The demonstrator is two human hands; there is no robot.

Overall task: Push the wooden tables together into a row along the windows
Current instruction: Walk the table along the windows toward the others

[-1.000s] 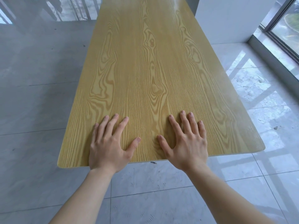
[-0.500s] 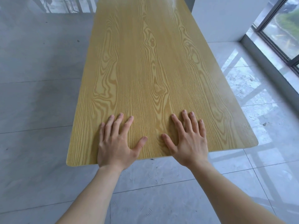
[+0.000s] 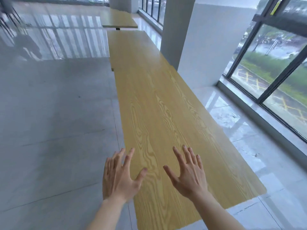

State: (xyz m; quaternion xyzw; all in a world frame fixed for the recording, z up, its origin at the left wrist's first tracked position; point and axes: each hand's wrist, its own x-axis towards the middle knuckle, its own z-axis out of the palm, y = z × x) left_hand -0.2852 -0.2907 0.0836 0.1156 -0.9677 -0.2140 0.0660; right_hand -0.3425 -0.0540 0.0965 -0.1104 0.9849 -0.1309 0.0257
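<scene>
A: Two hands, fingers spread and holding nothing: the left hand (image 3: 118,177) at 7 o'clock over the near table's (image 3: 174,130) left edge, the right hand (image 3: 188,175) at 5 o'clock above its wooden surface. Whether the palms touch the wood cannot be told.

B: And the tables?

A: The near table meets a second table (image 3: 131,48) end to end toward 12 o'clock, slightly offset. A third table (image 3: 119,19) stands apart beyond it. Windows (image 3: 272,67) run along at 2 o'clock, past a white pillar (image 3: 176,30).
</scene>
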